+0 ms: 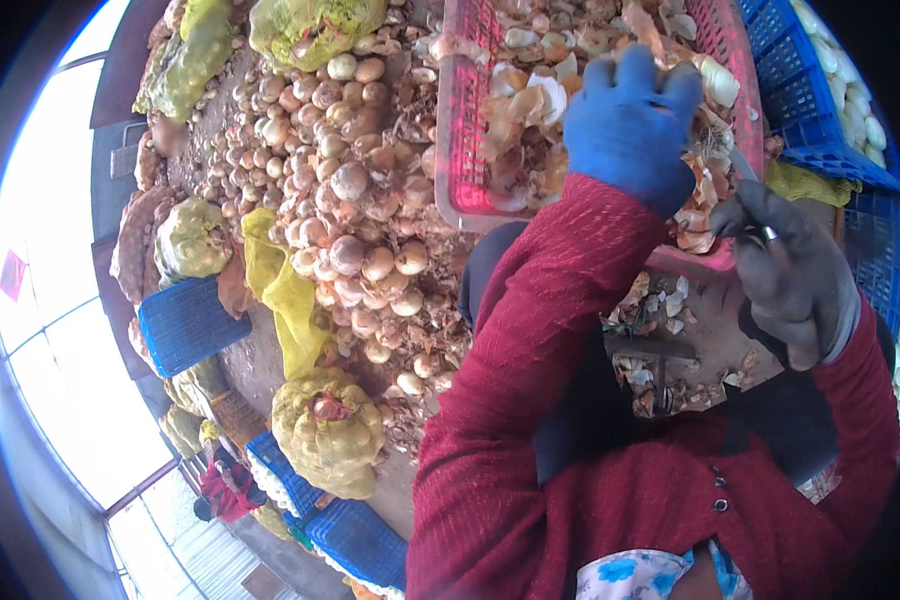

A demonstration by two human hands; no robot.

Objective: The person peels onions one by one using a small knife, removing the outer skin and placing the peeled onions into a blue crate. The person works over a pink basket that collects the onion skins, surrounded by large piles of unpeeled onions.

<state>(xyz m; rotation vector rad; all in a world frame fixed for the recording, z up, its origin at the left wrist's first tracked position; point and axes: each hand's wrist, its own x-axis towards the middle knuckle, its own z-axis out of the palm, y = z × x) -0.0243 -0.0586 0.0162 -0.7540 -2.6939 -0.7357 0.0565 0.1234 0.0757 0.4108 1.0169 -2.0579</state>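
Observation:
My left hand (630, 127), in a blue glove, is over the red plastic crate (472, 142) of onion skins, its fingers bent down; what lies under them is hidden. Close by on the right, my right hand (787, 262), in a grey glove, is closed around a small knife (744, 165) whose blade points up toward the crate. Loose dry onion skins (521, 112) fill much of the crate. A pale peeled onion (718, 82) lies at the crate's right side, just beyond my left hand's fingers.
A large heap of unpeeled onions (349, 180) covers the floor at left, beside a full yellow mesh sack (328, 435). Blue crates (802, 90) with peeled onions (851, 105) stand at right. Another person (229, 487) is far off at lower left.

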